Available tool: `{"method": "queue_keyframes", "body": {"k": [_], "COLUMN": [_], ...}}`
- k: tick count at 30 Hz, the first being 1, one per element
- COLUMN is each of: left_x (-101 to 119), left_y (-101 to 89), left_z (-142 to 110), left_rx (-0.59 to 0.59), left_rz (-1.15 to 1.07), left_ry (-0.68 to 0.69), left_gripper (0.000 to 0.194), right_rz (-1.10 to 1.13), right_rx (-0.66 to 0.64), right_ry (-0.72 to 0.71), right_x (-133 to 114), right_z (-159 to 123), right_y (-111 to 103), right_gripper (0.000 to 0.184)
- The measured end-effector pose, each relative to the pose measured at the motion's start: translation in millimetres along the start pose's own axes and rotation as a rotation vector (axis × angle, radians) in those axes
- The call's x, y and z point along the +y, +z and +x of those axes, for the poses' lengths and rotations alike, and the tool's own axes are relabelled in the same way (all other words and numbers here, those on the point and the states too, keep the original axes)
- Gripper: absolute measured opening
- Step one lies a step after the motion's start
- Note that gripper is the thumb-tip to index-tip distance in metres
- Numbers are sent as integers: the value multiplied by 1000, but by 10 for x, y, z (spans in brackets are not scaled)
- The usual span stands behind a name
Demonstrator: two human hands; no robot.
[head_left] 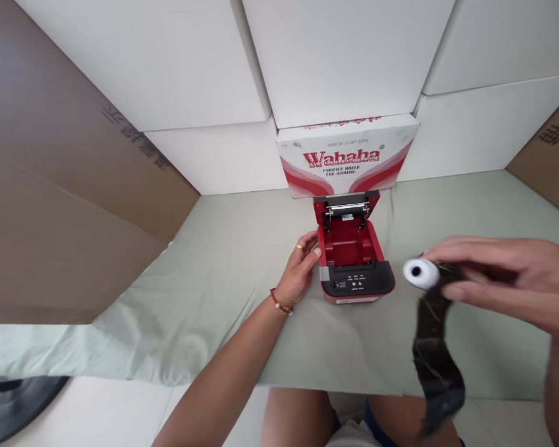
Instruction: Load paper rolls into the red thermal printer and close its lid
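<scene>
A small red and black receipt printer (354,279) sits on the cloth with its lid (347,208) raised, and the red bay inside holds no roll. My left hand (302,267) grips the printer's left side, thumb at the rim and fingers behind it. To the right, my right hand (489,273) is closed on a white paper roll (422,274), held in the air with its cored end facing the printer. From the roll a torn, dark wrapper strip (438,372) dangles below my fingers. Motion blurs the right hand and the strip.
Behind the printer stands a white and red Wahaha water carton (347,161), with white boxes (349,56) stacked at the back. Brown cardboard (65,186) walls the left side, more cardboard (549,149) the right. A pale green cloth (242,248) covers the table, its front edge near my legs.
</scene>
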State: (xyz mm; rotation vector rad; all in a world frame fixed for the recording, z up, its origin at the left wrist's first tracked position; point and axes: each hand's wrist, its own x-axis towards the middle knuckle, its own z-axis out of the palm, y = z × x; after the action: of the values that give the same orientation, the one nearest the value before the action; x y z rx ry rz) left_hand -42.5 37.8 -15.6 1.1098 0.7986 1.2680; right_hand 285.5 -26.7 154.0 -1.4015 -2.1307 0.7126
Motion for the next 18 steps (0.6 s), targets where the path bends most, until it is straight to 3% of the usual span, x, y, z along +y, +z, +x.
{"method": "queue_keyframes", "body": {"k": [1, 3, 6, 10, 12, 14, 18], "left_x": [-7, 2, 82, 216, 246, 253, 259], "left_y": [-3, -4, 27, 151, 223, 280, 331], "left_z": [-16, -77, -228, -405, -440, -450, -469], "left_rx": [23, 103, 188, 13, -132, -206, -175], "left_rz": [55, 231, 578, 864, 943, 985, 1053], "left_ry": [23, 141, 502, 909, 964, 964, 1033], "left_gripper": [53, 52, 50, 61, 62, 61, 53], "right_rz": [19, 26, -124, -368, -442, -497, -533], "right_rx": [-95, -135, -130, -193, -200, -189, -123], "right_ry": [14, 22, 59, 82, 83, 91, 86], "right_x": [-85, -195, -234, -250, -276, -294, -271], "right_z": [158, 493, 898, 1112, 1128, 1132, 1158], "right_y": [50, 265, 671, 953, 970, 962, 989], "right_gripper": [38, 34, 33, 34, 34, 34, 38]}}
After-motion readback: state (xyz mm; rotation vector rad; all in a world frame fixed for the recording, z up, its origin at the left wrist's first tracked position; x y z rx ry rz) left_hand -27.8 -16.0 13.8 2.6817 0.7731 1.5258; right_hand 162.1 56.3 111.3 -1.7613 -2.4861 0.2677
